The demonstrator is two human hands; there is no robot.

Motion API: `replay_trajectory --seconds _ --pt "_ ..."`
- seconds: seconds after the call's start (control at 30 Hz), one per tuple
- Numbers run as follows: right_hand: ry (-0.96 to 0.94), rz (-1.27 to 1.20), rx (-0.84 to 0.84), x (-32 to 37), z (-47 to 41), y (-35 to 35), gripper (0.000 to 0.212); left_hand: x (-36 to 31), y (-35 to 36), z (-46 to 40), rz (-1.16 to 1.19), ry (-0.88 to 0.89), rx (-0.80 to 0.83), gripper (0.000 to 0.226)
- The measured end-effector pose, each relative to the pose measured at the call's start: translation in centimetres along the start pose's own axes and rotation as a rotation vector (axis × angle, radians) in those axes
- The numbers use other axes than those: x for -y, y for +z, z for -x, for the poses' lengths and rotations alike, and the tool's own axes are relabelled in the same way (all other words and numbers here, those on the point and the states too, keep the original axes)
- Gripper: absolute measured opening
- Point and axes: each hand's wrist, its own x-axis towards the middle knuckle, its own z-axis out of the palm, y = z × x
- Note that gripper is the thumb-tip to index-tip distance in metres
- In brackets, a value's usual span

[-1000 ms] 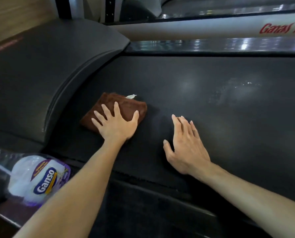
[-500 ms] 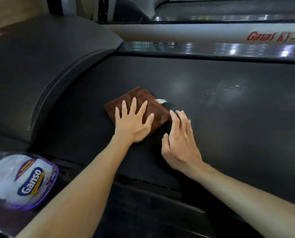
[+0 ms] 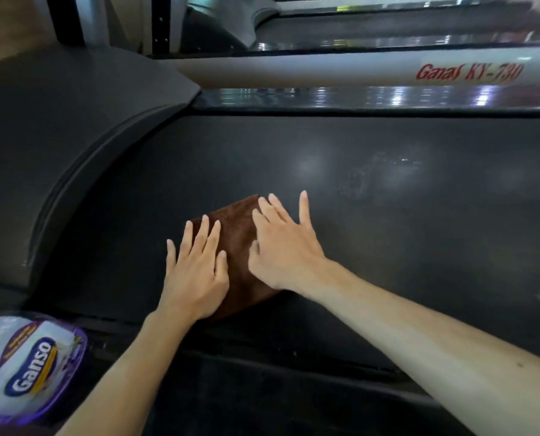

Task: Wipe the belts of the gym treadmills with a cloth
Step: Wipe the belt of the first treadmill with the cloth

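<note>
Left of the cloth (image 3: 242, 247), low by the treadmill's near edge: a plastic-wrapped white pack (image 3: 26, 366) lettered "Ganso" in white on blue; smaller print above it too blurred to read. Close enough to be knocked by a wide leftward sweep of the elbow.

On the cloth, folded and brown, lying flat on the black belt (image 3: 388, 231) toward its near side: left hand (image 3: 196, 272) pressing the left part, fingers straight and spread, gripping nothing. Right hand (image 3: 286, 247) pressing the right part, fingers likewise straight and splayed, some reaching past onto bare belt. Flat palms only, so possible bunching or slipping out under a fast stroke; possible belt creep under a hard push.

Right of the cloth: a pale smear (image 3: 372, 171), easily missed. Beyond, on the grey rail (image 3: 325, 69): "Ganas KY-730" in red.
</note>
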Motion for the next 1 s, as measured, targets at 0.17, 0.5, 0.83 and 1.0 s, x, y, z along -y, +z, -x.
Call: replay_trajectory --seconds 0.17,0.5,0.83,1.0 --pt "-0.112 0.156 0.042 0.2 -1.1 1.1 0.065 -0.4 -0.2 -1.3 -0.073 -0.004 0.050 0.061" --pt "0.037 0.256 0.120 -9.5 1.4 1.7 0.081 -8.1 1.4 -4.0 -0.085 0.090 0.068 0.065" --pt "0.347 0.031 0.064 -6.2 1.4 -0.7 0.078 -3.1 0.2 -4.5 0.025 0.042 -0.077 0.064" --pt "0.462 -0.006 0.060 -4.3 1.1 2.9 0.109 -0.2 0.2 -4.9 -0.057 -0.030 0.012 0.070"
